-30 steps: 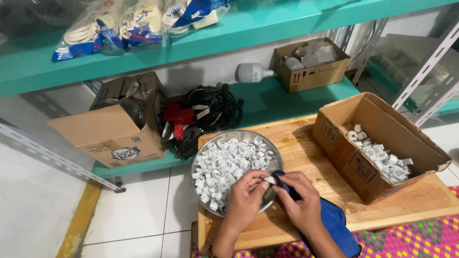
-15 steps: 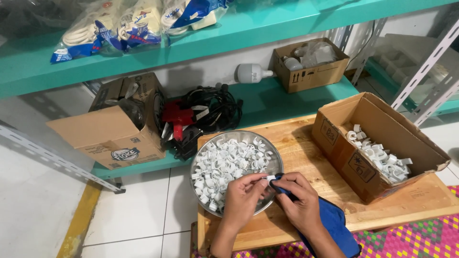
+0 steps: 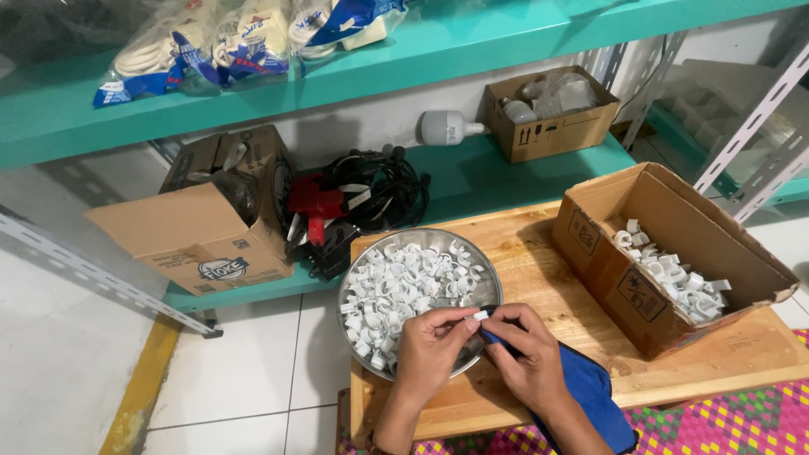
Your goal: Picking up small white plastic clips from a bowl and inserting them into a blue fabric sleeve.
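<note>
**White plastic clip held between two hands over a metal bowl**

A small white plastic clip (image 3: 480,315) sits pinched between the fingertips of both hands, just above the near rim of a round metal bowl (image 3: 486,280) heaped with many more white clips (image 3: 404,291). The left hand (image 3: 430,350) closes its thumb and forefinger on the clip from the left. The right hand (image 3: 524,354) grips it from the right through a blue cloth (image 3: 590,396), which trails back under the wrist. The bowl rests on a low wooden board (image 3: 539,278). To the right on the same board stands an open cardboard box (image 3: 628,286), tilted, with another heap of white clips inside. Behind the board runs a teal shelf (image 3: 472,177) holding a tangle of black cables (image 3: 371,194), a white bulb (image 3: 447,126) and two more cardboard boxes. The floor at left is white tile.
</note>
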